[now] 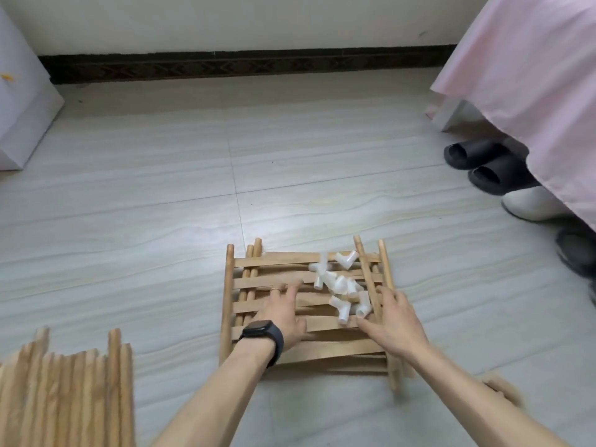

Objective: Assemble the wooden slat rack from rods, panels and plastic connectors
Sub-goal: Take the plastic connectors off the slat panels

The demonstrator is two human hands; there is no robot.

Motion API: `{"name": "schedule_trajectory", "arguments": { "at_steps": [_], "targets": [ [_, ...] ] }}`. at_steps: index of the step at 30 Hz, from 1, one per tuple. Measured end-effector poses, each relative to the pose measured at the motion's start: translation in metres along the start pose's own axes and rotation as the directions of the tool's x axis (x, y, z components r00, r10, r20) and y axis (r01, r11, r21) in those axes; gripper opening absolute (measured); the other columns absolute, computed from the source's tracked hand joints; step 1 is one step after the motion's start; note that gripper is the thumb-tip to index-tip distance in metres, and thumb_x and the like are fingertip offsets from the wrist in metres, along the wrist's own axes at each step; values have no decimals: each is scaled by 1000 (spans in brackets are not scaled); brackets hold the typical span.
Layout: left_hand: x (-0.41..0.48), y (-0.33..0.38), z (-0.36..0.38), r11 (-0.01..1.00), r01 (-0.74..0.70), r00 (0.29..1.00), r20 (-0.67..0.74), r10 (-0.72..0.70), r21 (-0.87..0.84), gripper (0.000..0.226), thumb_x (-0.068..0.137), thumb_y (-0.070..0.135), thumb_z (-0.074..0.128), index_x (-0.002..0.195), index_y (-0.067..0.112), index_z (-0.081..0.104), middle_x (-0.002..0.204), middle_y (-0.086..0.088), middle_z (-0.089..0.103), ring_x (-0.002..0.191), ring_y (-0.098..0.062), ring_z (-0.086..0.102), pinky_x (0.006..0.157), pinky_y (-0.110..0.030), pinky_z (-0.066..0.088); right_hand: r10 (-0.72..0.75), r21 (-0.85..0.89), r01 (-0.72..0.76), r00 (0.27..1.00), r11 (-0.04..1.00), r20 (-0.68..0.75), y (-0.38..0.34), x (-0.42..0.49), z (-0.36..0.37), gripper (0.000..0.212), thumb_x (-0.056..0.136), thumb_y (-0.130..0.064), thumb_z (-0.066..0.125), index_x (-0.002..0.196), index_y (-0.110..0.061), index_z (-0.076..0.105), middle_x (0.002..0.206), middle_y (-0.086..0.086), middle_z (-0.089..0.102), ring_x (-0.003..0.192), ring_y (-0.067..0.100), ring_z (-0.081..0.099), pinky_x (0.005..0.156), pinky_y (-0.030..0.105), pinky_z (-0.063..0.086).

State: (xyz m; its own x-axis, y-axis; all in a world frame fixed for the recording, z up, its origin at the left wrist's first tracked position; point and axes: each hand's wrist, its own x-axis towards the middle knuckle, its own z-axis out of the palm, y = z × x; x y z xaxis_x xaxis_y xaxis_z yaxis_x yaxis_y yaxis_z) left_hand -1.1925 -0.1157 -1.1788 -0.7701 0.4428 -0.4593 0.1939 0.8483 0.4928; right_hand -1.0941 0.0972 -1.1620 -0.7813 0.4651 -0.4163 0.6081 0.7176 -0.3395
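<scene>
Hands splayed over panel (pixel 264 262): left (pixel 283 314), right (pixel 395 325).

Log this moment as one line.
left hand: open, over slat panel | right hand: open, beside connectors | connectors: loose on panel | wood pieces: floor, left

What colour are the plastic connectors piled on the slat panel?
White. The plastic connectors show best in the head view, heaped on the slat panel.

The 2 bare forearms (pixel 222 385) reach forward, the left hand (pixel 283 314) and the right hand (pixel 398 324) both palm down with fingers straight and spread.
</scene>
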Motion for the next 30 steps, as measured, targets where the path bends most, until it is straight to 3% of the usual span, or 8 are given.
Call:
{"name": "schedule_trajectory", "arguments": {
  "at_steps": [5,8,11,15,20,25,28,30],
  "targets": [
    [54,21,6,998,-54,998,19,53,23,87,87,18,59,149,53,8,157,-12,22,107,-29,63,87,-39,55,-140,-198,142,990,970,20,-8,27,20,107,64,-85,56,153,-42,16,157,-9,26,141,25,34,107,43,42],
    [69,21,9,997,-78,997,24,78,-10,78,89,23,54,141,64,13,146,-4,34,94,-23,64,69,-33,52,-135,-342,141,990,929,43,-18,40,30,97,77,-83,49,155,-38,12,155,-3,36,137,32,36,107,46,40],
    [79,23,11,991,-97,995,-17,96,-92,55,89,28,56,130,58,35,112,2,47,79,-16,57,72,-32,50,-111,-389,122,993,913,50,-25,48,35,78,92,-67,45,156,-37,12,150,10,44,130,39,42,105,48,39],
    [84,29,18,986,-79,997,-37,74,-148,31,82,27,70,101,41,50,108,3,52,89,-20,54,79,-32,46,-108,-418,127,992,899,68,-34,55,32,67,88,-58,55,145,-39,25,143,15,48,122,41,50,100,46,41],
    [78,29,27,933,-127,990,-103,97,-337,36,75,12,72,97,37,57,128,9,61,103,-15,55,82,-25,42,-27,-194,63,983,979,184,-41,63,30,77,81,-51,63,147,-46,25,133,12,53,115,35,57,85,39,45],
    [68,33,21,911,-150,986,-129,108,-384,32,77,5,67,90,35,66,116,6,57,113,-16,54,78,-20,34,-115,91,110,992,990,53,-40,50,34,63,76,-30,67,131,-47,42,101,1,57,96,26,59,75,35,49],
    [53,27,10,876,-180,980,-160,119,-448,32,77,7,69,87,37,71,108,9,59,101,-11,54,76,-19,37,-190,142,187,982,972,11,-37,42,32,67,69,-26,68,127,-49,44,104,-4,56,99,20,55,66,25,38],
    [37,20,5,861,-192,977,-174,123,-471,29,76,12,73,83,39,69,104,9,63,96,-10,56,74,-15,40,-243,117,241,970,963,-1,-35,35,28,70,73,-25,70,133,-50,44,118,-9,52,109,13,50,73,24,36]
  ]
}}
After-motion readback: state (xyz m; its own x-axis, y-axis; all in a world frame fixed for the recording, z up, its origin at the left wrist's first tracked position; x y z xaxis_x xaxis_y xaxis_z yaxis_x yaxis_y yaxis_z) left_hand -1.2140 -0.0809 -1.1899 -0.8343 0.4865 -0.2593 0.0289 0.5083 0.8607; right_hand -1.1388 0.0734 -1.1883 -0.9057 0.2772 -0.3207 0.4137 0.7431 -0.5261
